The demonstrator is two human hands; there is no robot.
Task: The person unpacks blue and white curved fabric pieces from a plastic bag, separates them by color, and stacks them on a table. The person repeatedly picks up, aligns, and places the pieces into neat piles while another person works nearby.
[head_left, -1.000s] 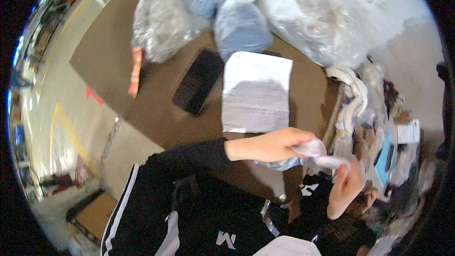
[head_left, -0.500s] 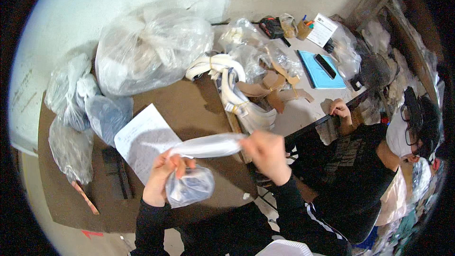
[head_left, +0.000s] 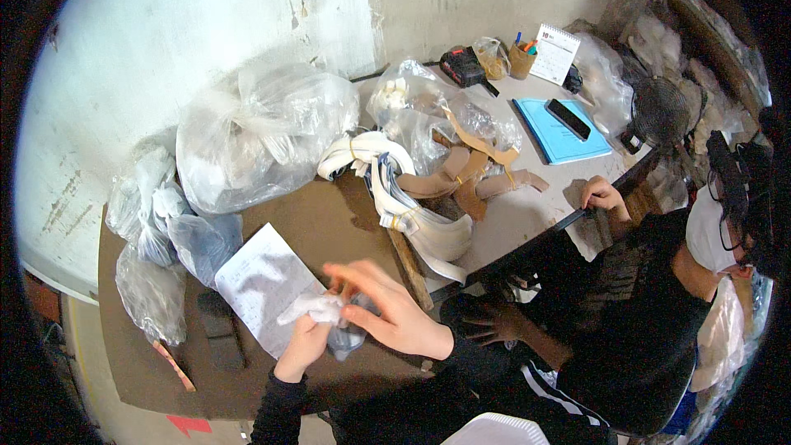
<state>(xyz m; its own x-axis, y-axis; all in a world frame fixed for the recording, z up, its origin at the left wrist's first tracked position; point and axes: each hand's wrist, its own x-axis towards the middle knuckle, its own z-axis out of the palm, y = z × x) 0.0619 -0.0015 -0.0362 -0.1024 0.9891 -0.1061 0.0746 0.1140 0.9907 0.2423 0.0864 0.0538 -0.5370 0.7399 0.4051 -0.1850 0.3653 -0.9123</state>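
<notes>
A small clear plastic bag (head_left: 344, 344) hangs low over the brown table, its gathered white top bunched between my two hands. My left hand (head_left: 303, 348) is closed around that gathered top from below. Over it reaches my right hand (head_left: 397, 315), fingers stretched out and thumb apart, right beside the bunched plastic; whether it touches the plastic I cannot tell. The bag's contents look dark and are partly hidden by the right hand. Behind my hands lies a white sheet of paper (head_left: 262, 284) with handwriting.
Knotted plastic bags (head_left: 206, 243) and a large filled clear bag (head_left: 268, 140) stand along the wall. Bundled white strips (head_left: 428, 227) and tan strips (head_left: 445, 177) lie across the table joint. A phone (head_left: 567, 119) rests on a blue folder (head_left: 540, 128). Close on my right sits a masked co-worker (head_left: 626, 305).
My right hand has come left to the left hand, its fingers now spread. The bag's neck, stretched between both hands before, is now bunched at my left hand. The view has shifted slightly.
</notes>
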